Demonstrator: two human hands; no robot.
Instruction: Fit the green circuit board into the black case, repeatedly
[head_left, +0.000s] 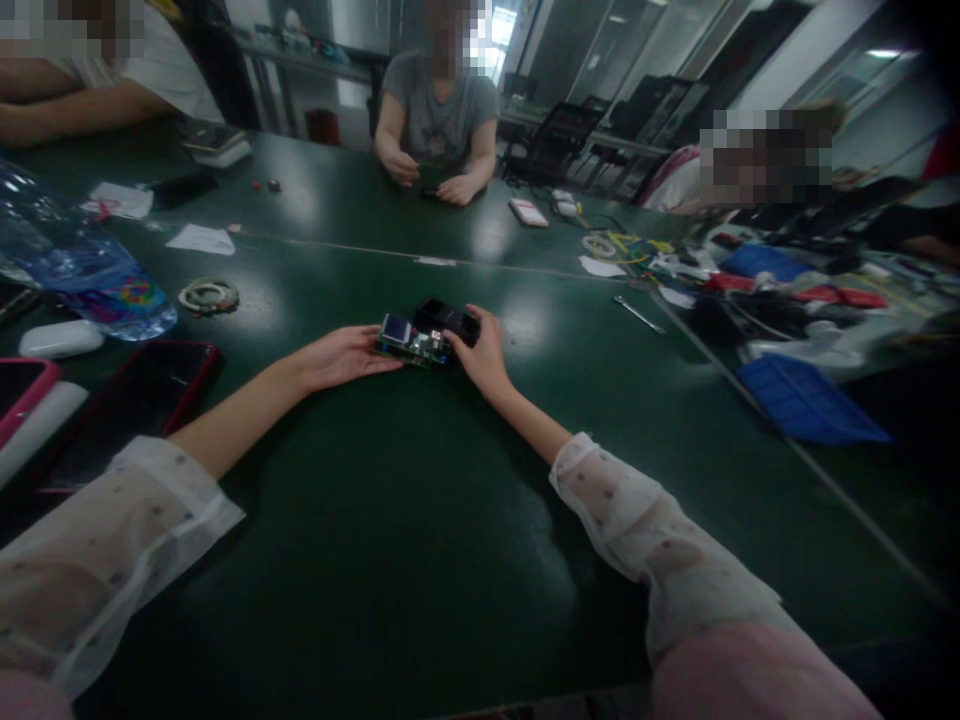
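Note:
My left hand (339, 360) reaches in from the left, its fingers closed on the edge of a small circuit board (420, 348). A little square screen (395, 330) sits on the board's left part, with metal and blue components beside it. My right hand (486, 358) grips a black plastic case (448, 318) by its right end, thumb in front and fingers behind. The case lies just behind the board, and the two overlap in view; whether they touch I cannot tell. Both are held at or just above the dark green table (360, 560).
On the left are a water bottle (112, 290), a phone with a red edge (142, 400), a white case (61, 339) and a wire coil (208, 296). A wrench (639, 314), a blue bin (810, 398) and tangled cables (622, 248) lie right. Another person (439, 120) sits opposite.

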